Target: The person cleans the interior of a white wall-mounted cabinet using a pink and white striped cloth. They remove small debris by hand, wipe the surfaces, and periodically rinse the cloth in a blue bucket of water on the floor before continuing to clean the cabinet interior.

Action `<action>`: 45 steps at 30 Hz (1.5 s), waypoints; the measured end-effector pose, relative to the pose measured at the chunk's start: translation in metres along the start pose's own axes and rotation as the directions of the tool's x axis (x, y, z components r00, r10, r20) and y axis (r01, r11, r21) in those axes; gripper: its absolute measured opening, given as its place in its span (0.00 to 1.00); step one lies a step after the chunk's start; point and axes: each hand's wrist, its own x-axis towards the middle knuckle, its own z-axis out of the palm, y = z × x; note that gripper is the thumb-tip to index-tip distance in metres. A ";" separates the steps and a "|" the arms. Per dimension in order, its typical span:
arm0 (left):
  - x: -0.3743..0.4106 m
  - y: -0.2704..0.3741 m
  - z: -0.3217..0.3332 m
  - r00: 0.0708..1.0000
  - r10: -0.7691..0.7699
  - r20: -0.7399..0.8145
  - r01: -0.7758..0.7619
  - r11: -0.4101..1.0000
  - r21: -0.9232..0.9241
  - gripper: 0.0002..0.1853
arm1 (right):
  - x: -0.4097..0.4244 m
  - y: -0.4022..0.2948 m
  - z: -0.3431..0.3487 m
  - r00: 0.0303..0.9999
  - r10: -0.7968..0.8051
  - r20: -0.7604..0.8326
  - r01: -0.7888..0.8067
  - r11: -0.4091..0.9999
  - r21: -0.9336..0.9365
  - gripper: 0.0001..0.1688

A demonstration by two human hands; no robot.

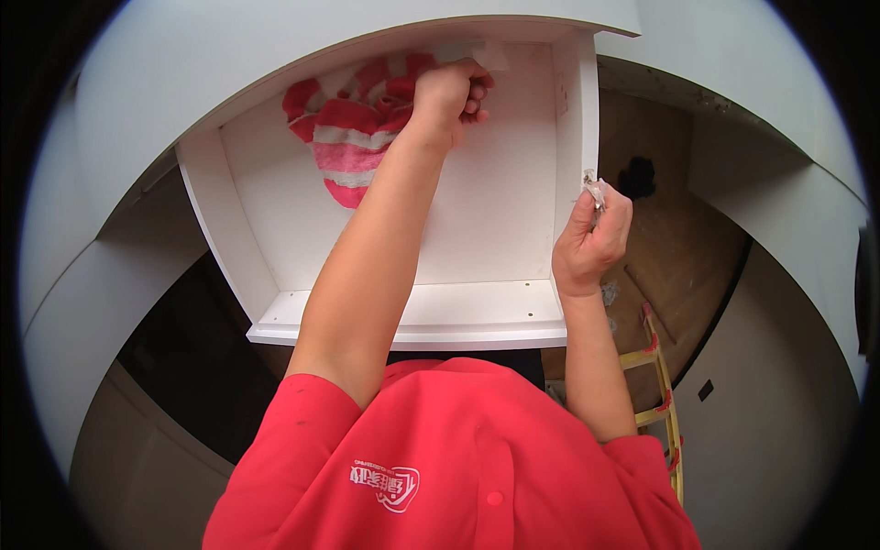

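A white drawer (495, 206) is pulled out in front of me. In its left and back part lies a crumpled cloth (350, 141) with red, pink and white stripes. My left hand (454, 96) is over the back of the drawer, beside the cloth's right edge, with its fingers curled; whether anything is between them is hidden. At the drawer's right side wall, my right hand (592, 240) pinches a crumpled piece of clear film or tape (597, 192) between thumb and fingers. A pale, translucent patch (491, 55) shows on the drawer's back, just beyond my left hand.
White cabinet panels (206, 62) surround the drawer. Below at the right, a yellow ladder with red fittings (663, 399) stands beside a brown floor, where a black item (637, 177), a thin stick (650, 302) and crumpled clear scraps (609, 293) lie.
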 end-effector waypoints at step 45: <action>0.042 -0.048 -0.012 0.506 0.852 0.133 -0.549 0.199 0.811 0.14 | -0.021 -0.028 -0.001 0.942 -0.053 0.331 -0.031 0.970 0.242 0.07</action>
